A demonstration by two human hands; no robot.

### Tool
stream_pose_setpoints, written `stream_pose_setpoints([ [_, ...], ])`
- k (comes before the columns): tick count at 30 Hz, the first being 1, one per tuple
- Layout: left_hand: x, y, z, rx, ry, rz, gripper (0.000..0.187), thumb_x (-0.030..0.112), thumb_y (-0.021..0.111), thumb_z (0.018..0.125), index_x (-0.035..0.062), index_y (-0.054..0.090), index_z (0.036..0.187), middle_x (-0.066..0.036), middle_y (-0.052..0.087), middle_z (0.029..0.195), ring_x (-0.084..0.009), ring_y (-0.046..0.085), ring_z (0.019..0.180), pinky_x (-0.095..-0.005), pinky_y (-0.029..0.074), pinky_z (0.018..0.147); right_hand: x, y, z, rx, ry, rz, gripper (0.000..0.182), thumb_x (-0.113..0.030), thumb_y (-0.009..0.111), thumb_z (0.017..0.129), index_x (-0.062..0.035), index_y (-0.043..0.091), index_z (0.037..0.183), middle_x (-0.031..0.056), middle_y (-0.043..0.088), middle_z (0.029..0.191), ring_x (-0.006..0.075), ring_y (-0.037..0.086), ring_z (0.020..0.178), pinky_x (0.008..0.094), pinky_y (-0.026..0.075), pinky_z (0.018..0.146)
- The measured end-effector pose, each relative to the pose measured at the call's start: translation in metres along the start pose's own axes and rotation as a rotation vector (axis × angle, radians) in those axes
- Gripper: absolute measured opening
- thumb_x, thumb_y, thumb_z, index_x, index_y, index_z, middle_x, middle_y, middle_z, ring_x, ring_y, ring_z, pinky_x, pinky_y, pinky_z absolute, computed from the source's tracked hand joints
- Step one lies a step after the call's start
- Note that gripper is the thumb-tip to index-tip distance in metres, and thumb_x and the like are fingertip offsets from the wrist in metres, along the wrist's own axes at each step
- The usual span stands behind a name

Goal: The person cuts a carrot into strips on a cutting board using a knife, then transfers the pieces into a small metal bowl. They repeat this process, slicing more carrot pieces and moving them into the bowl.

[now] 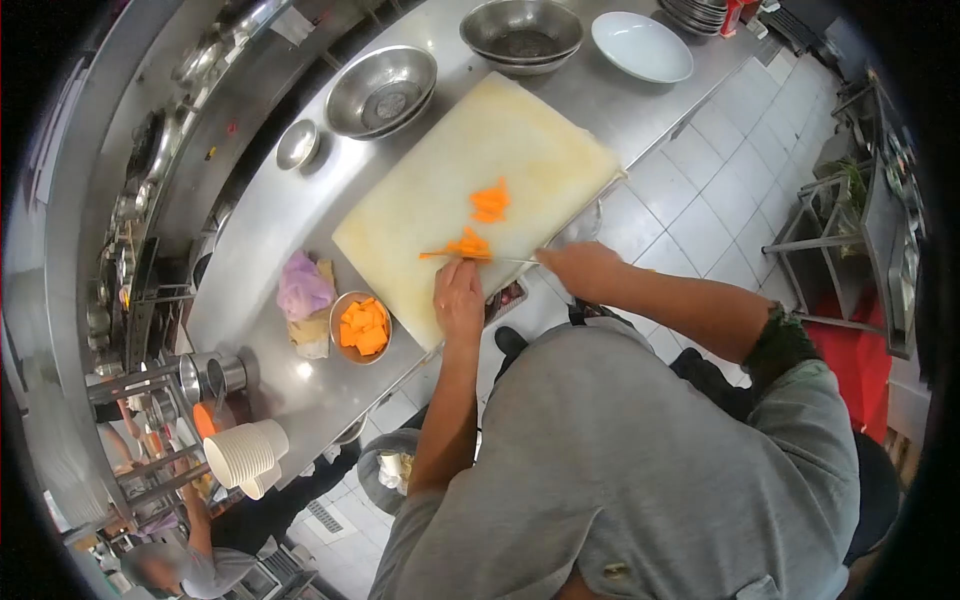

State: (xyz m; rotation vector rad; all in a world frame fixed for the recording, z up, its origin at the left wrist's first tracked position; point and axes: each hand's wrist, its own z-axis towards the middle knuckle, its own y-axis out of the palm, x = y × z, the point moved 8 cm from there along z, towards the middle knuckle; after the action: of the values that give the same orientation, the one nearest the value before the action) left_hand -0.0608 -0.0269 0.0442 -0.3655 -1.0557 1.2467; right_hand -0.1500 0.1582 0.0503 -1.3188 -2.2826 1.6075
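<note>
A pale cutting board (440,190) lies on the steel counter (270,215). My left hand (459,297) presses down on a piece of carrot (466,245) near the board's front edge. My right hand (580,268) grips a knife (505,259) whose thin blade lies flat across the board toward the carrot. A small pile of cut carrot slices (490,201) sits a little farther back on the board.
A small steel bowl of carrot chunks (362,326) stands left of the board beside a purple bag (303,287). Empty steel bowls (381,90) (521,33) and a white dish (641,46) line the back. White stacked cups (247,452) sit lower left; another person (185,560) is below.
</note>
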Motion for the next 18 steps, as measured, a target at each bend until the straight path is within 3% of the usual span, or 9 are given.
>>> stream_pose_setpoints([
  [2,0.003,-0.005,0.001,-0.022,-0.017,-0.026,0.007,-0.002,0.069,0.086,0.0006,0.072,0.092,-0.016,0.071,0.099,-0.0356,0.067,0.094,-0.0432,0.055,0.083,-0.014,-0.007,0.01,-0.008,-0.036,-0.038,0.04,-0.009,0.046,0.098,-0.0086,0.054,0.137,0.021,0.07,0.099,0.0405,0.071,0.096,0.0543,0.056,0.078],
  [8,0.003,-0.007,0.0,0.001,0.007,-0.025,0.008,-0.002,0.07,0.085,0.0024,0.071,0.092,-0.013,0.069,0.096,-0.0336,0.065,0.089,-0.0432,0.055,0.078,0.002,0.002,-0.011,-0.154,0.103,0.026,0.028,-0.009,0.045,0.099,-0.0072,0.058,0.124,0.0218,0.07,0.098,0.0404,0.071,0.094,0.0541,0.056,0.077],
  [11,-0.003,-0.002,-0.001,-0.052,-0.009,-0.004,0.009,-0.002,0.069,0.084,0.0027,0.071,0.092,-0.013,0.07,0.095,-0.0336,0.065,0.089,-0.0427,0.055,0.079,-0.016,-0.007,0.009,0.052,-0.036,-0.004,0.03,-0.009,0.044,0.099,-0.0072,0.057,0.126,0.0225,0.07,0.098,0.0394,0.071,0.094,0.0531,0.057,0.078],
  [14,-0.002,-0.004,-0.002,-0.015,-0.002,0.002,0.009,-0.002,0.07,0.084,0.0028,0.071,0.092,-0.013,0.07,0.095,-0.0335,0.065,0.089,-0.0422,0.055,0.079,-0.024,-0.03,-0.016,-0.082,0.019,0.022,0.03,-0.009,0.043,0.099,-0.0068,0.057,0.126,0.0225,0.07,0.1,0.0393,0.071,0.095,0.0527,0.057,0.079],
  [17,0.0,-0.007,-0.002,0.015,0.011,-0.014,0.009,-0.002,0.07,0.084,0.0026,0.071,0.092,-0.012,0.07,0.095,-0.0332,0.065,0.089,-0.0421,0.055,0.079,0.003,0.0,-0.019,-0.183,0.1,0.057,0.031,-0.01,0.043,0.099,-0.0061,0.057,0.126,0.024,0.07,0.102,0.0415,0.07,0.097,0.053,0.057,0.08],
  [18,-0.001,-0.006,-0.003,-0.01,-0.006,-0.006,0.009,-0.001,0.07,0.084,0.0025,0.071,0.093,-0.013,0.07,0.095,-0.0332,0.065,0.089,-0.0421,0.055,0.08,0.003,0.007,-0.012,-0.12,0.055,0.063,0.032,-0.01,0.044,0.098,-0.0062,0.057,0.127,0.0243,0.07,0.101,0.0418,0.07,0.096,0.0528,0.057,0.08],
])
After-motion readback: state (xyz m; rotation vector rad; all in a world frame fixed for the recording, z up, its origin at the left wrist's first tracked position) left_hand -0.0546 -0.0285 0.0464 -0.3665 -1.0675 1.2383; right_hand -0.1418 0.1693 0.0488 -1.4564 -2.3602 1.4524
